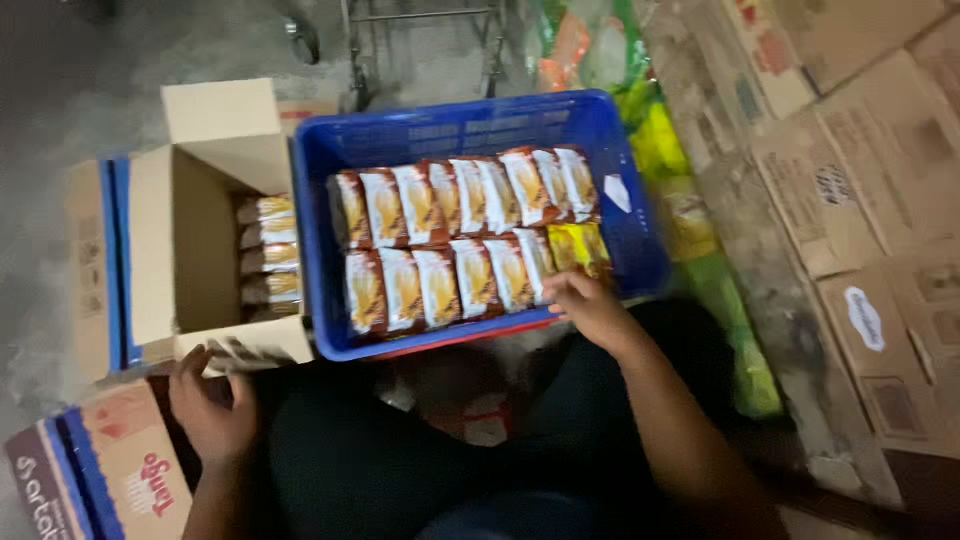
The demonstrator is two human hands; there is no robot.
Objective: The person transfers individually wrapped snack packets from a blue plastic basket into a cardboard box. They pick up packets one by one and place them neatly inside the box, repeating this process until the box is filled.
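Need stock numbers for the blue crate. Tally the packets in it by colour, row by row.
Blue crate, as far as the blurred head view shows:
Brown-and-white packets, back row: 7
Brown-and-white packets, front row: 6
Yellow packets, front row right end, by the right hand: 1, perhaps 2
Total: 14, perhaps 15

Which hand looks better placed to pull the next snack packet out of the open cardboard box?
Probably the left hand: it sits at the open cardboard box by the packets inside. The right hand rests across at the blue crate.
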